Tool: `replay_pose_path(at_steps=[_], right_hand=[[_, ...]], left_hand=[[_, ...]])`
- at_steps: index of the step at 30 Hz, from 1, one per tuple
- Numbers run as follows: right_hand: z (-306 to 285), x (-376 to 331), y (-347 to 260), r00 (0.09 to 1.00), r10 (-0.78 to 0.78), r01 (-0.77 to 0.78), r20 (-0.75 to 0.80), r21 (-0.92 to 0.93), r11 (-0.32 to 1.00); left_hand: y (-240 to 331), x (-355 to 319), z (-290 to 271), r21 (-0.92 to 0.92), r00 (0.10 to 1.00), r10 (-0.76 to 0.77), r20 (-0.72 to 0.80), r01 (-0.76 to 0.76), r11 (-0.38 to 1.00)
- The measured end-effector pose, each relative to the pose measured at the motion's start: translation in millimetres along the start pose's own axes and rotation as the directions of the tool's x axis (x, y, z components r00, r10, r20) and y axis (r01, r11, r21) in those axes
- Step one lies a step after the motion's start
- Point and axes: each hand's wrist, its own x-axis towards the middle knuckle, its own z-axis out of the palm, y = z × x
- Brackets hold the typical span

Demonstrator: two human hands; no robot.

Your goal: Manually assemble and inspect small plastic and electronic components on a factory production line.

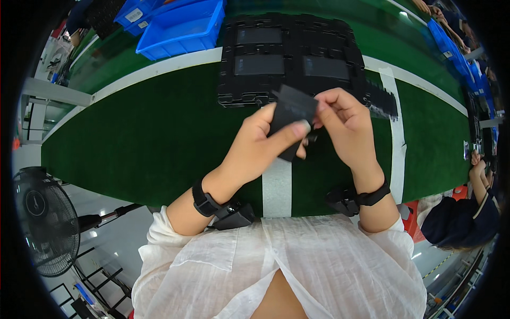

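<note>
My left hand (252, 141) is closed round a flat black rectangular pack (293, 110), its thumb lying across the front face. The pack is tilted above the green work surface. At its upper right edge my right hand (350, 127) pinches, thumb and fingertips together. A small dark piece (312, 138) shows by the left fingertips; I cannot make out what it is. Just beyond my hands lies a black moulded tray (293, 34) with pockets. In it sit similar flat packs: one at the far left (258, 35), one at the near left (259, 65) and one at the right (325, 67).
A green belt-like surface (149, 127) with white stripes runs across in front of me. Blue bins (183, 37) stand at the back left, with more blue bins (451, 48) at the far right. A fan (47, 220) is at the lower left. Another person (462, 212) sits at the right.
</note>
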Motion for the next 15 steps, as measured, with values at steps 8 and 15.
replay_pose_path(at_steps=[8,15], right_hand=[[8.6,-7.7,9.0,0.992,-0.089,0.102,0.088,-0.159,0.982],[20.0,-12.9,10.9,0.961,-0.148,0.2,0.232,-0.219,0.955]], left_hand=[[-1.9,0.4,-6.0,-0.005,0.924,0.164,-0.347,-0.176,0.984],[2.1,0.5,-1.3,-0.058,0.907,0.227,-0.354,-0.263,0.963]])
